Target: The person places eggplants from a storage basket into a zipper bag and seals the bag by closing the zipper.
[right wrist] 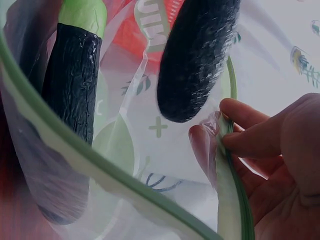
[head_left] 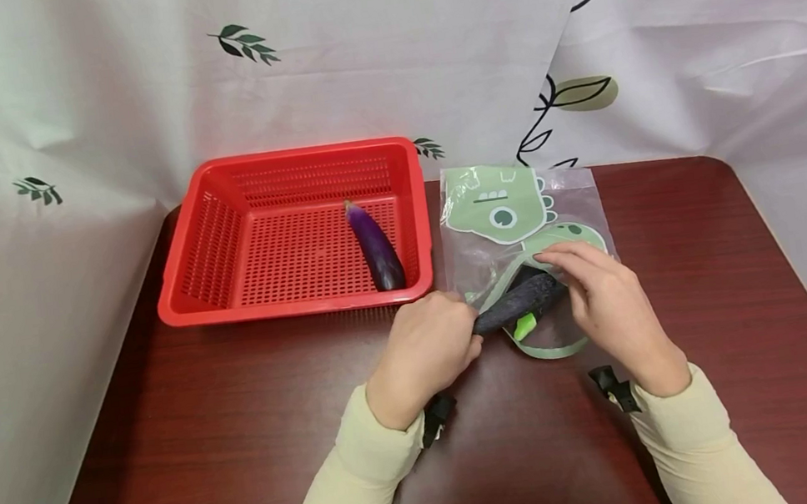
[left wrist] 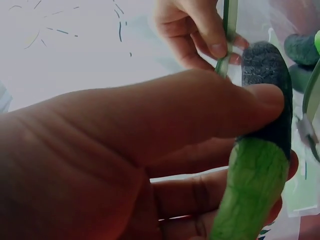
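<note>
My left hand (head_left: 430,345) grips a dark cucumber (head_left: 516,303) with a light green end, seen close in the left wrist view. The cucumber's dark end points into the mouth of a clear zip bag (head_left: 570,194) printed with a green dinosaur. With thumb and fingers, my right hand (right wrist: 270,150) pinches the bag's green zip rim and holds the mouth apart. Inside the bag lies another dark cucumber (right wrist: 72,80) with a bright green end. How far the held cucumber reaches into the bag is hard to tell.
A red plastic basket (head_left: 297,308) stands at the back left, close to the bag. One purple eggplant (head_left: 376,248) lies in its right side. The dark red wooden table (head_left: 242,415) ends at a white patterned cloth (head_left: 349,57) hanging behind.
</note>
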Action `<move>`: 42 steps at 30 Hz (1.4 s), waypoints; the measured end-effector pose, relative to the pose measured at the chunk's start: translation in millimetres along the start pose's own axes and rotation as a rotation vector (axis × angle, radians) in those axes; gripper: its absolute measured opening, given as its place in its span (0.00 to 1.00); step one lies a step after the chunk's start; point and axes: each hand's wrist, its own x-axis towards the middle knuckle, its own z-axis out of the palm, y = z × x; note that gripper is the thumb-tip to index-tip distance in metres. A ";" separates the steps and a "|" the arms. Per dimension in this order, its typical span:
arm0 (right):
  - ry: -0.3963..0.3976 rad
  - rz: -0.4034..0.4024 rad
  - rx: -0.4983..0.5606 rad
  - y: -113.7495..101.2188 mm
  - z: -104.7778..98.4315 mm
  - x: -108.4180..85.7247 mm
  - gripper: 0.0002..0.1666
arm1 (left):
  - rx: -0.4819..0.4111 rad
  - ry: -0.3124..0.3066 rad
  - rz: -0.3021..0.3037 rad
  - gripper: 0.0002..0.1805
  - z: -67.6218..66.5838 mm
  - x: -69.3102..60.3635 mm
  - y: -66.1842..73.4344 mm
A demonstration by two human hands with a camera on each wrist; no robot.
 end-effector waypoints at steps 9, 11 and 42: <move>0.008 0.004 0.005 -0.4 1.0 -1.2 0.24 | 0.025 0.010 -0.011 0.15 8.4 6.2 10.1; 0.011 0.001 0.005 -0.3 1.2 -1.3 0.24 | 0.022 0.011 -0.015 0.14 10.2 8.0 12.3; 0.009 0.002 0.012 -0.3 1.2 -1.0 0.23 | 0.058 0.131 -0.102 0.13 27.4 27.8 40.9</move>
